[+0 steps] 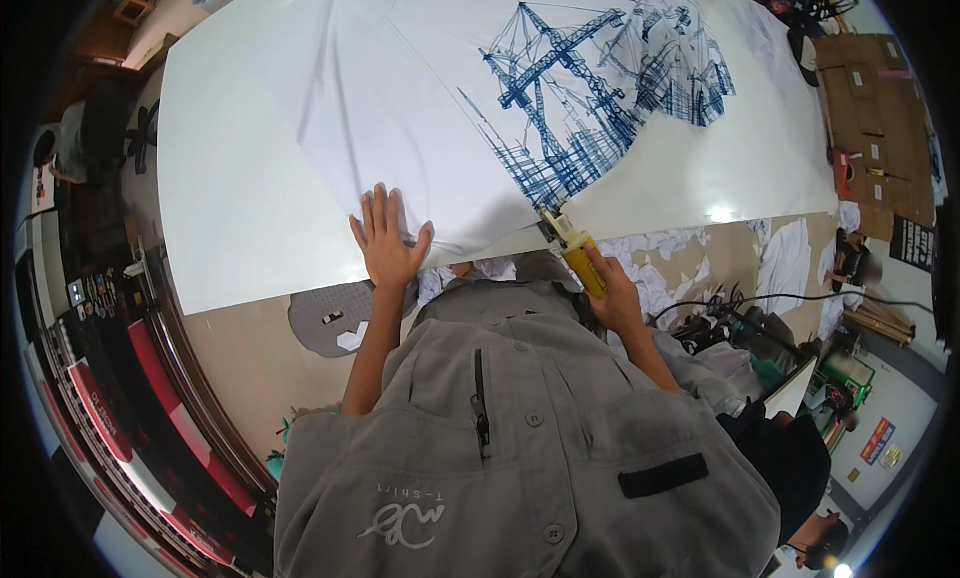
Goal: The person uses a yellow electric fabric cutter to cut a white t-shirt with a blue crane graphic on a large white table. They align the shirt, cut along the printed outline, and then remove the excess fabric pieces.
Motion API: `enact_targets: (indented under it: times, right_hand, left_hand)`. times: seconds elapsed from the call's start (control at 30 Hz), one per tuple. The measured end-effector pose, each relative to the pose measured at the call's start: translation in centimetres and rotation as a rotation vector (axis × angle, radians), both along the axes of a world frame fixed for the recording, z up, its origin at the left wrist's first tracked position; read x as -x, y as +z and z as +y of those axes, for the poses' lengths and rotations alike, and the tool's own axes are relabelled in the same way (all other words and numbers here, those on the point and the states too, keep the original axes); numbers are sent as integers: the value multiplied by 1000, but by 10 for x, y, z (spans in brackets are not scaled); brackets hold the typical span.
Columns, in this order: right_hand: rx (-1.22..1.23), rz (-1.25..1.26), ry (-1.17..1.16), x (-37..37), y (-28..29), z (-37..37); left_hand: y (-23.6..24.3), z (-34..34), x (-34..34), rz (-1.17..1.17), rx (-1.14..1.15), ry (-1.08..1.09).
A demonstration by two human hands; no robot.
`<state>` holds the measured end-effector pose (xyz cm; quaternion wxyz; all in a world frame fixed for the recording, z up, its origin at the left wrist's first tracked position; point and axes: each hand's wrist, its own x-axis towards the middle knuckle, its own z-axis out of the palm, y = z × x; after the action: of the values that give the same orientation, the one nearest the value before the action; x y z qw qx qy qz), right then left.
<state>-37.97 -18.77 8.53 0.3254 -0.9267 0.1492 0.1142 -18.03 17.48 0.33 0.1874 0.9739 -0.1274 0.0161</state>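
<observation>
A white fabric piece (400, 98) with a blue print of cranes and scaffolding (565, 98) lies over the white table (230, 198). My left hand (388, 240) rests flat on its near part, fingers spread. At the table's near edge my right hand (615, 293) is wrapped round a yellow handheld electric fabric cutter (576, 253). The cutter's head meets the fabric at the lower tip of the print; its blade is too small to make out. Some soft folds run through the cloth beside my left hand.
White fabric scraps (650, 263) litter the floor below the near edge. A black cord (780, 296) runs in from the right. A grey round stool seat (325, 318) stands below the table at left. Flat cardboard (870, 128) is at the far right, and other people are nearby.
</observation>
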Motion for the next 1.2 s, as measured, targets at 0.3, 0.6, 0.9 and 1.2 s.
enact_targets:
  times: [0.3, 0.6, 0.9, 1.2]
  right_hand:
    - [-47, 2, 30, -28, 1, 7]
    - [-34, -119, 71, -97, 4, 30]
    - [-77, -244, 113, -168, -11, 46]
    - [-20, -99, 105, -262, -2, 77]
  left_hand:
    - [1, 2, -2, -8, 28, 6]
    - [5, 2, -3, 14, 22, 17]
    - [8, 3, -3, 37, -1, 26]
    - [8, 5, -2, 36, 42, 24]
